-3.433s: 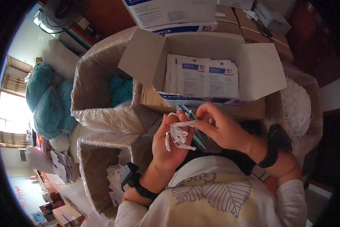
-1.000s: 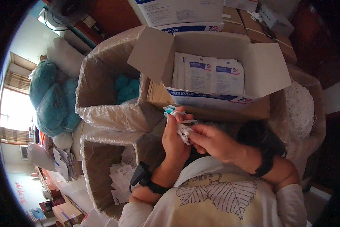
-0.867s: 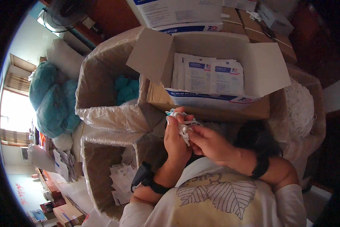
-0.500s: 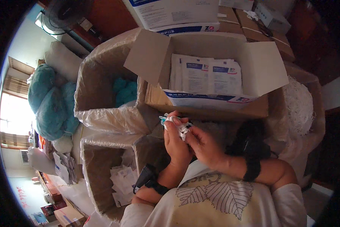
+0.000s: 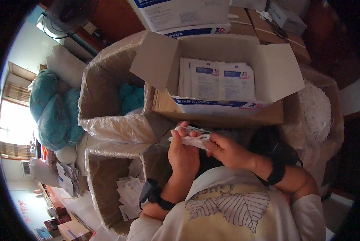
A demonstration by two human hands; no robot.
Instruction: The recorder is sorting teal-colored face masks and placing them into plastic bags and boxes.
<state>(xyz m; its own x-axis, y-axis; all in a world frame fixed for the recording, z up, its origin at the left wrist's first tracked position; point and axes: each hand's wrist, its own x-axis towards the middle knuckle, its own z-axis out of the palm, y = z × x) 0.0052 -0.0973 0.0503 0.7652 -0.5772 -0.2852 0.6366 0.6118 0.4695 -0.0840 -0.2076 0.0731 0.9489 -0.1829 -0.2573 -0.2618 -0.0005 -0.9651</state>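
A flat white piece, thin and packet-like with green marks along its upper side, is stretched between my hands in front of my chest. My left hand is closed round its left part, thumb raised. The fingers of my right hand pinch its right end. Whether it is a wrapper or folded cloth I cannot make out. Just beyond my hands stands an open white carton with flaps spread, holding rows of white printed sachets.
Left of the carton is a plastic-lined box with teal bundles. A nearer lined box holds loose white papers. At right a lined box contains a white stringy heap. Teal sacks are piled at far left.
The crumpled white bunch with teal bits in my hands has given way to a flatter, straighter white piece. My right hand has moved slightly right, away from my left.
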